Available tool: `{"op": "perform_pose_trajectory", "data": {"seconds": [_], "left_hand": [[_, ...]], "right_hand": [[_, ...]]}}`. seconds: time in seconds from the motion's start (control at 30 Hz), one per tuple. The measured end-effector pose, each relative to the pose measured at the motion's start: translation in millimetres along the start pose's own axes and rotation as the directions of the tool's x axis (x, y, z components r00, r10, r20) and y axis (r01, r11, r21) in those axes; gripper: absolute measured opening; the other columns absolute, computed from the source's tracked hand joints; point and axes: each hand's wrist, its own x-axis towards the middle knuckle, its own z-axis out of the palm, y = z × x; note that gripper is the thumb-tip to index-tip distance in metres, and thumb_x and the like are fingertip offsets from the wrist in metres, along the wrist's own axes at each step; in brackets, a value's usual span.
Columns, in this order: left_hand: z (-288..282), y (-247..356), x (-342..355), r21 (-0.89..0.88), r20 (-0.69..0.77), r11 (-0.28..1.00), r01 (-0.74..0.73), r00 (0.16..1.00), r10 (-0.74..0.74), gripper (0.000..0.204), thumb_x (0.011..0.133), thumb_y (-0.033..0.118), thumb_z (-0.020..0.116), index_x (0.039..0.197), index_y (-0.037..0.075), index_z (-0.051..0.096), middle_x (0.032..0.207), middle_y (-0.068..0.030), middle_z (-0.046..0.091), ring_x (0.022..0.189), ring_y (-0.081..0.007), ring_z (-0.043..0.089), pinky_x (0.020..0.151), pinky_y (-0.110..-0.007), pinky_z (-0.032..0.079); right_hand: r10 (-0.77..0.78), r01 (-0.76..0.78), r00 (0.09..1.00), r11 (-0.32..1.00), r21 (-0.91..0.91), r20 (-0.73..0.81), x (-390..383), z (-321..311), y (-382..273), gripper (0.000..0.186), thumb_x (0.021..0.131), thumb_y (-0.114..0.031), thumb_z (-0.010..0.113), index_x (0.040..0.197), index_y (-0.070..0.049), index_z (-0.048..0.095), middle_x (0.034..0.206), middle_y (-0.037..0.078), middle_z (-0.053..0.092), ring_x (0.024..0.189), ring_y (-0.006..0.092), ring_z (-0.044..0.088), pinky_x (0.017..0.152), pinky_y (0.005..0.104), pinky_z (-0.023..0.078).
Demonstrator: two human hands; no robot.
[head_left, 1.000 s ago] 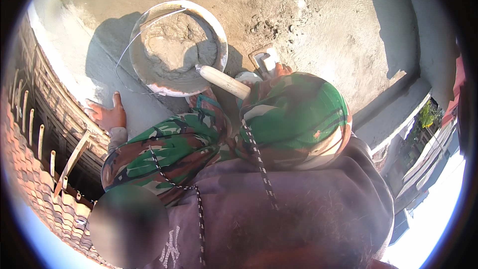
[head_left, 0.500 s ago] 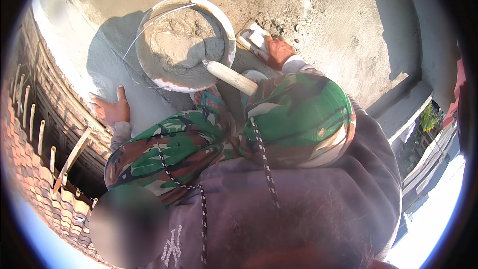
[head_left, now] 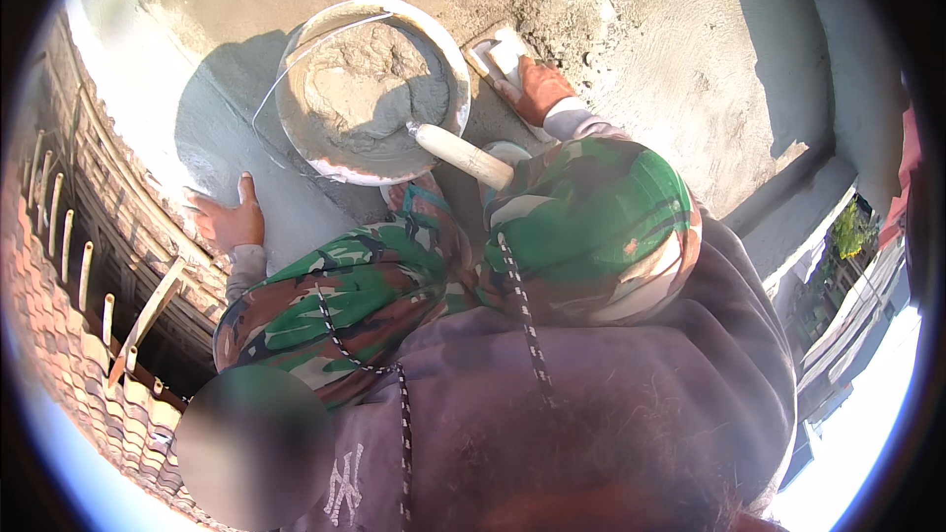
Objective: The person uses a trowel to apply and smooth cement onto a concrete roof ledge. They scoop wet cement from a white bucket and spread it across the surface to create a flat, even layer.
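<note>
Nearest, left hand [head_left: 232, 224] rests palm down on smooth grey ledge [head_left: 293, 205], fingers spread, holding nothing. Ahead, pale handle [head_left: 461, 154] leans out of bucket [head_left: 456, 67]; its far end I cannot make out. Plenty of wet mortar [head_left: 367, 84] inside, unspent. Just right of bucket, right hand [head_left: 544, 91] wraps the grip of a float [head_left: 506, 52]. Beside it, rough crumbs [head_left: 554, 47] lie unsmoothed: surface looks part done, this patch left.

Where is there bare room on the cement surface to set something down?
Widest is the sunlit cement, between the right hand and the shaded strip at right. A smaller, shaded patch lies between the left hand and the bucket. It is crowded right of the bucket, around the float and wooden handle.
</note>
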Motion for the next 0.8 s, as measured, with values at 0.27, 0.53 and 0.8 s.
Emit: {"op": "perform_pose_trajectory", "data": {"seconds": [0.27, 0.53, 0.8], "left_hand": [[-1.6, 0.2, -4.5, 0.028, -0.023, 0.999, 0.017, 1.0, -0.016, 0.121, 0.083, 0.07, 0.073, 0.165, -0.001, 0.018, 0.156, -0.0412, 0.032, 0.149, -0.052, 0.031, 0.121, -0.059, 0.028], [-3.3, 2.1, -4.4, 0.036, -0.013, 0.999, 0.009, 1.0, -0.008, 0.12, 0.084, 0.07, 0.072, 0.165, 0.0, 0.018, 0.157, -0.0423, 0.031, 0.148, -0.0535, 0.033, 0.12, -0.059, 0.03], [1.2, 6.1, 1.2, 0.037, 0.011, 0.999, 0.0, 1.0, 0.0, 0.12, 0.084, 0.069, 0.072, 0.164, -0.003, 0.02, 0.155, -0.0432, 0.032, 0.147, -0.0536, 0.033, 0.119, -0.06, 0.03]], "right_hand": [[0.112, -0.11, 0.994, 0.987, 0.117, -0.012, 33.6, -55.8, 4.2, 0.061, 0.099, -0.052, 0.062, 0.125, 0.003, 0.061, 0.116, 0.028, 0.072, 0.117, 0.0433, 0.067, 0.102, 0.0484, 0.053], [-0.018, 0.022, 0.999, 0.99, 0.136, -0.03, 42.9, -40.7, -4.3, 0.065, 0.101, -0.052, 0.06, 0.125, 0.008, 0.058, 0.113, 0.032, 0.071, 0.109, 0.0439, 0.07, 0.096, 0.0495, 0.055], [0.023, -0.029, 0.994, 0.998, 0.06, 0.105, 11.5, -21.0, -39.0, 0.067, 0.1, -0.051, 0.061, 0.137, 0.005, 0.055, 0.126, 0.031, 0.068, 0.124, 0.0449, 0.063, 0.109, 0.0479, 0.049]]}}
